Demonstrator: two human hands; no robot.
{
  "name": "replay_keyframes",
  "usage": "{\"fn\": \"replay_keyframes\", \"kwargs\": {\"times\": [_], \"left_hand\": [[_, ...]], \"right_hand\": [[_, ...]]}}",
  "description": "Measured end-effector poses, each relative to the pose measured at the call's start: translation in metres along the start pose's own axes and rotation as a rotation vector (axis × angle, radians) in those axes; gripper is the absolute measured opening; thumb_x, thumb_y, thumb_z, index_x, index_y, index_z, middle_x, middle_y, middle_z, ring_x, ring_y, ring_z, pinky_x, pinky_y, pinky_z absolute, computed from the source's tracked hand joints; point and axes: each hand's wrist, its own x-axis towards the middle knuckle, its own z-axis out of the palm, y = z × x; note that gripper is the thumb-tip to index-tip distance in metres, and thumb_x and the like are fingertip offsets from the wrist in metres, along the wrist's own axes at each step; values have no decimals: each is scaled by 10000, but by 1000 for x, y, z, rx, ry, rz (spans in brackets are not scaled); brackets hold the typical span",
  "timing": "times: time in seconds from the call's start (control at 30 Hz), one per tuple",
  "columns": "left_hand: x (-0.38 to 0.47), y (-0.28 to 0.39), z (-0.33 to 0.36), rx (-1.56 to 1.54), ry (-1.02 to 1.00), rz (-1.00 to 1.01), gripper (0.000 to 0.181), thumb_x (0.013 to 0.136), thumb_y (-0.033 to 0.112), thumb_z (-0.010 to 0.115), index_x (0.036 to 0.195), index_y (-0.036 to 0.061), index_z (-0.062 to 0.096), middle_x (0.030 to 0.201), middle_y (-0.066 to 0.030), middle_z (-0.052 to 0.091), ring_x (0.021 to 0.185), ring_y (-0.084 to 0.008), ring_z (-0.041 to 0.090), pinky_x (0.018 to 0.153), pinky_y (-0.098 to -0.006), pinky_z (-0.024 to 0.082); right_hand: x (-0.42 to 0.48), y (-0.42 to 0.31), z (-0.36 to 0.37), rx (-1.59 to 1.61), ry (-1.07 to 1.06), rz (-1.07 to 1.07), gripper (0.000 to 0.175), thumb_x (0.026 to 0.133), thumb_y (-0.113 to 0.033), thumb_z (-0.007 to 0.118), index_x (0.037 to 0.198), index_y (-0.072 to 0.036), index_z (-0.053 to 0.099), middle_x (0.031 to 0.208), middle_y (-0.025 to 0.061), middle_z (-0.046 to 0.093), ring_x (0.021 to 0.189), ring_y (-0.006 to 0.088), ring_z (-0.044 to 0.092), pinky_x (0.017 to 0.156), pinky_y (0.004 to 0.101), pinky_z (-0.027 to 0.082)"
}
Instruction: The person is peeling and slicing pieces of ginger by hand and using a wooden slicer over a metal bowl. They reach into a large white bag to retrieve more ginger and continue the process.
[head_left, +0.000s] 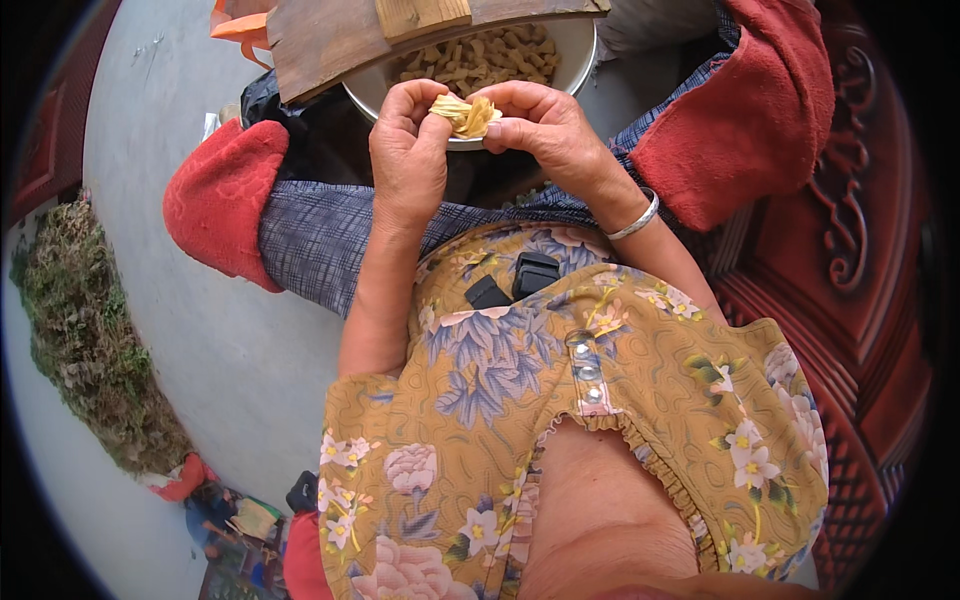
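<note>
My left hand (409, 146) and my right hand (541, 131) hold a wrinkled, pale-yellow folded piece (465, 117) between fingertips and thumbs, one at each end. It looks dry and layered, like a husk, but its exact kind is unclear. Just beyond my fingers is a white-rimmed basin (586, 64) of small tan knobbly pieces (480, 58). A wooden board (330, 41) with a lighter wooden strip (424, 16) covers the far part of the basin. A silver bangle (637, 217) circles my right wrist.
Red cloth covers (225, 206) sit over my knees. A black plastic bag (270, 101) and an orange-handled bag (244, 28) lie left of the board. A carved red door panel (840, 225) stands at right. Dried plants (82, 337) are heaped on the floor; another person (206, 517) is at lower left.
</note>
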Motion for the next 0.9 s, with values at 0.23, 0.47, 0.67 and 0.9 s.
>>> {"fn": "replay_keyframes", "kwargs": {"times": [0.23, 0.47, 0.67, 0.9], "left_hand": [[20, 27, -22, 111, -321, -329, 216, 938, 47, 510, 1131, 4, 596, 840, -17, 617, 714, -55, 567, 622, -196, 478], [39, 43, 3, 103, -386, -40, 247, 951, 135, 598, 1149, -11, 576, 841, -18, 622, 770, -71, 586, 701, -214, 500], [40, 38, -7, 18, -408, -158, 175, 982, 152, 567, 1031, 3, 644, 717, 10, 605, 588, -35, 502, 527, -174, 408], [21, 41, -2, 283, -369, 61, 356, 912, 128, 662, 1235, 19, 562, 937, -29, 630, 814, -60, 563, 715, -202, 469]], "right_hand": [[20, -39, -21, -310, 134, -122, 252, 932, -195, 666, 1105, -13, 680, 838, 7, 662, 679, 36, 568, 591, 178, 479], [32, -61, -14, -262, 41, -157, 282, 1001, -258, 551, 1133, -34, 659, 791, -14, 641, 648, 27, 562, 564, 159, 456], [21, -72, -28, -389, -74, -21, 254, 979, -230, 591, 1086, -13, 666, 836, -14, 652, 695, 32, 574, 634, 188, 495], [8, -62, -20, -780, -27, -158, 245, 956, -247, 619, 932, -8, 664, 656, 41, 582, 628, 92, 532, 580, 278, 457]]}}
